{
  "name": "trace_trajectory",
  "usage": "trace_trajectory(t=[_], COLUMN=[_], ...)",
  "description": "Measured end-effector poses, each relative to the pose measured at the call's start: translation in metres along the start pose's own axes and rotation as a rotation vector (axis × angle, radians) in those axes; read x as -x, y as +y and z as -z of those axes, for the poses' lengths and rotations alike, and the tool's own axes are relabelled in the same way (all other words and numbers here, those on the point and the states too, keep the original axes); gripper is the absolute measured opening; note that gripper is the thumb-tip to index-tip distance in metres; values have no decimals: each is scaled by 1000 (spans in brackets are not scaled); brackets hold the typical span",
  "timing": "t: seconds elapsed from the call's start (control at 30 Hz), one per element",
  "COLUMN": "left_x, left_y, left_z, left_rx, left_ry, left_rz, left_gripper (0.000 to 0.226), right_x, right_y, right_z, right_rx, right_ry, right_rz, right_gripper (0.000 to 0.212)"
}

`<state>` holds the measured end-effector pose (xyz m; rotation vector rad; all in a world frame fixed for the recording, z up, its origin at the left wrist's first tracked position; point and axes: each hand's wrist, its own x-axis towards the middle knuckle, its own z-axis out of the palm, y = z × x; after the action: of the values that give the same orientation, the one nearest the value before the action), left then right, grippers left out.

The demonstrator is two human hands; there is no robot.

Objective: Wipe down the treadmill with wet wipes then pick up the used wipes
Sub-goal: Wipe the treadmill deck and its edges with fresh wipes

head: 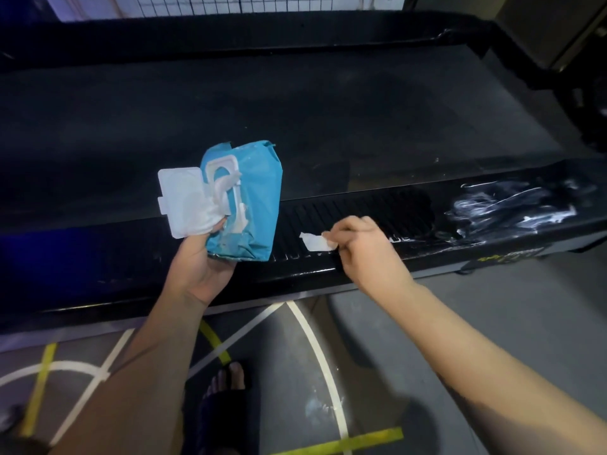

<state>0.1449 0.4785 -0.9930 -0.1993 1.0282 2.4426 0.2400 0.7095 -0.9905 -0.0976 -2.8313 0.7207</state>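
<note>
Centre-left, my left hand [200, 267] grips the blue plastic wipes pack [254, 205], its print unreadable, while my right hand [364, 247] pinches a white wet wipe [315, 243] on the black ribbed treadmill rail [387, 208] mid-frame.

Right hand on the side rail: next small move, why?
Probably slide the right hand, with its pinched white piece, rightward along the ribbed rail: white smears sit further right there, and the left hand only holds the open wipes pack.

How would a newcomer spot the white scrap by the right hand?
Find the treadmill's black ribbed side rail nearest the camera. On its ribs lies a small flat white scrap, pinched by the right hand. Unlike the wipe bunched at the blue pack, it is flat.
</note>
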Motion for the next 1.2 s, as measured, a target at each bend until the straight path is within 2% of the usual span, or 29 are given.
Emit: trace_trajectory(t=[0.1,0.23,0.27,0.37,0.43,0.57,0.67,0.8,0.93,1.07,1.13,1.2], left_x=[4,2,0,0,1,1,0,0,6,20,24,28], left_y=[1,1,0,1,1,2,2,2,6,22,43,66], left_z=[-2,4,5,7,6,3,4,2,-3,2,11,23], left_rx=[20,29,29,22,20,15,52,72,23,-60,-88,-123], left_ry=[27,65,69,66,77,102,133,123,86,51,53,67], left_rz=[4,7,9,20,29,28,29,27,5,-56,-95,-150], left_gripper=[33,33,34,46,48,46,48,40,46,51,58,84], right_x=[14,20,17,4,0,13,23,26,1,-11,-6,0], right_y=[-5,-4,-2,9,6,-4,-6,-8,-15,-26,-26,-38], right_z=[4,47,55,46,24,-4,11,33,19,-19,-17,-8], right_rx=[57,143,113,71,37,80,57,85,-61,-54,-31,10], right_ry=[-86,-421,-397,-16,58,-21,-49,-193,-91,-66,-79,-123], right_rz=[-67,-219,-230,-167,-108,-2,-56,-117,-74,69,112,131], right_gripper=[11,24,27,28,35,32,19,8,12,31,31,28])
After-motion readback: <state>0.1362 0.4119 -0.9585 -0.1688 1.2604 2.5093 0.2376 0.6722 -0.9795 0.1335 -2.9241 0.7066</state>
